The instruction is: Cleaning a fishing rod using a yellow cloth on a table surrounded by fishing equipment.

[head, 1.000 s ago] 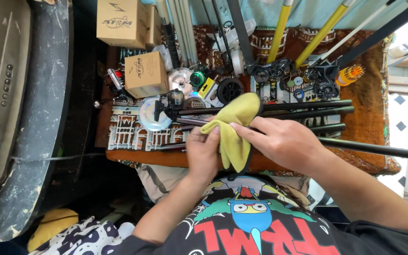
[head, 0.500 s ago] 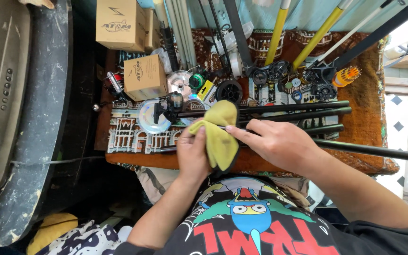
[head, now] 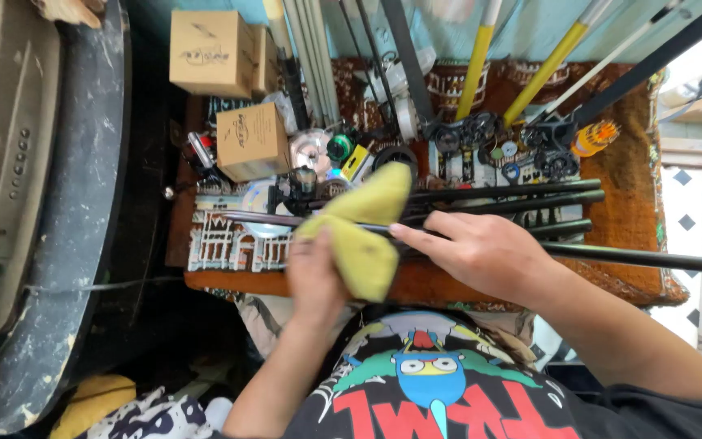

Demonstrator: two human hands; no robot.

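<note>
My left hand point(head: 314, 276) grips a yellow-green cloth point(head: 359, 228) folded around a thin dark fishing rod section point(head: 241, 217) that pokes out to the left over the patterned mat. My right hand point(head: 481, 252) pinches the same rod just right of the cloth, fingers pointing left. The long black rod point(head: 652, 258) runs off to the right past my wrist. Both hands hover over the front edge of the low table point(head: 229, 280).
More black rod sections point(head: 522, 193) lie behind my hands. Reels point(head: 465, 130), line spools point(head: 310, 150) and small cardboard boxes point(head: 252, 140) crowd the far side. Yellow poles point(head: 473, 73) lean at the back. An old television point(head: 2, 179) stands at left.
My left hand has slid the cloth leftward along the rod, and more of the thin rod tip now shows at left. My right hand has stayed nearly in place.
</note>
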